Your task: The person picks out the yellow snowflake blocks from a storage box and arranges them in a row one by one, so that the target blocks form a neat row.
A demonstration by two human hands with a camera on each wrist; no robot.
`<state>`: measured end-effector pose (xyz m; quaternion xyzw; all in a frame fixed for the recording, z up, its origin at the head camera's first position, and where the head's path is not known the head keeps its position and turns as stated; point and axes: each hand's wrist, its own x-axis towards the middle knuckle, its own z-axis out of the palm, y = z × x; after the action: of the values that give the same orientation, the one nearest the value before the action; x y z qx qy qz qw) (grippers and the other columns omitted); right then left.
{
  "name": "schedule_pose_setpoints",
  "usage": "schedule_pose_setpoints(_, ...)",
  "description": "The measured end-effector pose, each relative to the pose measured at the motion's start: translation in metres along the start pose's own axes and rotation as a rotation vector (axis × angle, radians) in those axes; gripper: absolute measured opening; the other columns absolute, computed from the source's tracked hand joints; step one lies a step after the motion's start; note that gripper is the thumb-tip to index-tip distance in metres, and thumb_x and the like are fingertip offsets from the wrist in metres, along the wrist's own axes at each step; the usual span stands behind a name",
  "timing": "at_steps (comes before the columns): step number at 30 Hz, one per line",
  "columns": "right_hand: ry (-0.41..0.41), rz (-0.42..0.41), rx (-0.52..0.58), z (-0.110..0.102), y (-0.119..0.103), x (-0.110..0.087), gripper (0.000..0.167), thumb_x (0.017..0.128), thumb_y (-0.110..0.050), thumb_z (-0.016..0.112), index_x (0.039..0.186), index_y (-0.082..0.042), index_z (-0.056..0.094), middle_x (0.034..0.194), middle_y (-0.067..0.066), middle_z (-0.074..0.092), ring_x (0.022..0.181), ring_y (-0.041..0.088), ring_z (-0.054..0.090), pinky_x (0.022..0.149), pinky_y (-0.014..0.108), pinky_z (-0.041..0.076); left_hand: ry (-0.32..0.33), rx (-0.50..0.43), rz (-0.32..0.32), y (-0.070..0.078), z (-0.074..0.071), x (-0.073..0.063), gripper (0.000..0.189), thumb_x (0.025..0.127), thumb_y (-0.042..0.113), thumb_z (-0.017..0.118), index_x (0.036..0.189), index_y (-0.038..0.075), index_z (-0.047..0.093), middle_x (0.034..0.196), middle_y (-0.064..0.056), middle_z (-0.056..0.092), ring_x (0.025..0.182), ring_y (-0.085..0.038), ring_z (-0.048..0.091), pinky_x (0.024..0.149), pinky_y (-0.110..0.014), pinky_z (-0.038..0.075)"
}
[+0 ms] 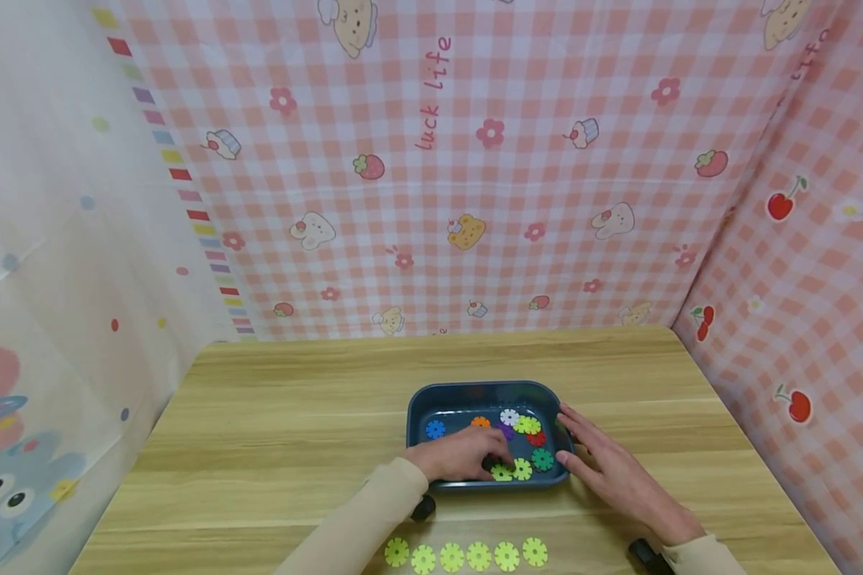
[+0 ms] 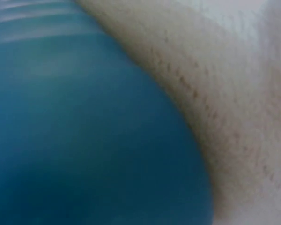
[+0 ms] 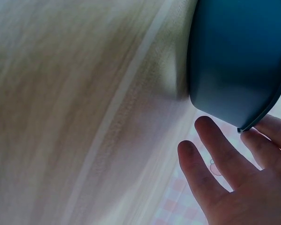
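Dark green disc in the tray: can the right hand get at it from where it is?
Probably yes: the right hand is at the right end of the tray, close to the dark green disc. Nothing appears to cover the disc; only the tray's wall seems in between.

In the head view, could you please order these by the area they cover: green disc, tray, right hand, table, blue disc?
Largest to smallest:
1. table
2. tray, partly covered
3. right hand
4. green disc and blue disc: they look about alike, so I leave them unranked.
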<state>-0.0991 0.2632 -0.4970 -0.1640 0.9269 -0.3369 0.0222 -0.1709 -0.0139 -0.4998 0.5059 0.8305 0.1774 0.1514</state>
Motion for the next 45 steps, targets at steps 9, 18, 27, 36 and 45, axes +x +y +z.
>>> schedule_pose_setpoints(9, -0.009, 0.020, 0.016, 0.000, 0.000, 0.002, 0.066, 0.105, -0.037, 0.062, 0.160, -0.008, 0.039, 0.169, 0.012, 0.029, 0.148, 0.042, 0.037, 0.113, 0.066, 0.037, -0.007, 0.042, -0.018, 0.000, 0.001, 0.001, 0.029, 0.091, 0.015, 0.082, 0.119, 0.017, 0.077, 0.115, 0.007, 0.065, 0.108, -0.002, 0.058, 0.105, -0.017, 0.044)
schedule_pose_setpoints(18, -0.005, 0.015, 0.012, 0.000, 0.000, 0.001, 0.065, 0.106, -0.038, 0.061, 0.160, -0.008, 0.039, 0.169, 0.011, 0.029, 0.147, 0.041, 0.039, 0.112, 0.066, 0.038, -0.018, 0.060, -0.039, 0.001, 0.001, 0.001, 0.029, 0.092, 0.018, 0.082, 0.120, 0.018, 0.076, 0.115, 0.008, 0.067, 0.106, -0.002, 0.059, 0.105, -0.017, 0.044)
schedule_pose_setpoints(27, 0.016, -0.014, -0.006, 0.001, -0.001, 0.000, 0.064, 0.106, -0.036, 0.061, 0.159, -0.007, 0.041, 0.168, 0.012, 0.031, 0.143, 0.041, 0.045, 0.110, 0.065, 0.041, -0.044, 0.086, -0.055, 0.003, 0.000, 0.001, 0.032, 0.094, 0.022, 0.079, 0.125, 0.017, 0.074, 0.120, 0.007, 0.067, 0.110, -0.003, 0.059, 0.107, -0.018, 0.044)
schedule_pose_setpoints(36, 0.026, -0.032, -0.003, 0.001, -0.001, -0.001, 0.062, 0.106, -0.033, 0.062, 0.158, -0.006, 0.042, 0.168, 0.012, 0.032, 0.141, 0.040, 0.049, 0.109, 0.064, 0.042, 0.014, 0.013, -0.085, -0.002, -0.004, -0.003, 0.030, 0.095, 0.025, 0.078, 0.124, 0.018, 0.075, 0.117, 0.008, 0.063, 0.100, 0.000, 0.055, 0.092, -0.013, 0.047)
schedule_pose_setpoints(45, 0.022, -0.031, -0.002, 0.001, 0.000, -0.001, 0.063, 0.106, -0.033, 0.061, 0.158, -0.005, 0.041, 0.168, 0.012, 0.031, 0.142, 0.040, 0.047, 0.109, 0.063, 0.043, 0.059, -0.108, -0.128, 0.002, -0.013, -0.009, 0.029, 0.096, 0.022, 0.076, 0.124, 0.017, 0.075, 0.118, 0.007, 0.059, 0.096, 0.000, 0.053, 0.087, -0.013, 0.049)
